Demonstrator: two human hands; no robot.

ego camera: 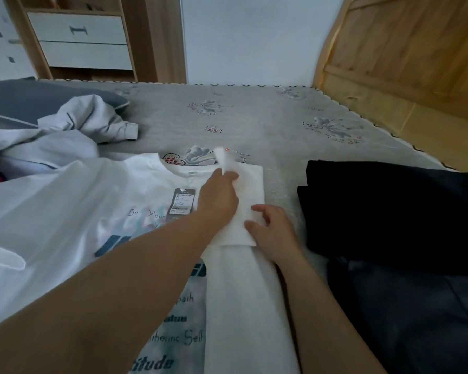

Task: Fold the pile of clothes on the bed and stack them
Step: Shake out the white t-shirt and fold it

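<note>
White cotton is the matter in hand: a printed T-shirt (73,211) lies face up on the bed (268,125), collar away from the person, its long axis running from the near edge toward the far wall, and its right side already turned in as a long strip. On top of that strip lies the sleeve (247,203), folded back. The left hand (218,199) reaches across the shirt and its fingers (231,176) pinch the sleeve's far corner, lifted and blurred, just beyond the collar. The right hand (272,228) rests on the sleeve's near right edge, fingers loosely curled and pressing it down; whether they nip the cloth I cannot tell. Both hands sit at the shirt's right shoulder, so the unfolded left half, spread wide toward the person's left, is nearer the left arm, and that side probably comes next. A hang tag (181,204) lies on the chest just left of the left hand. Folded dark clothes (384,211) are stacked close by on the right, apart from the shirt; a crumpled pale grey garment (73,130) waits at far left beside a grey pillow (25,101). The bed wears a grey floral sheet, with a wooden headboard (405,58) at right, a white wall ahead and drawers (79,40) beyond.
</note>
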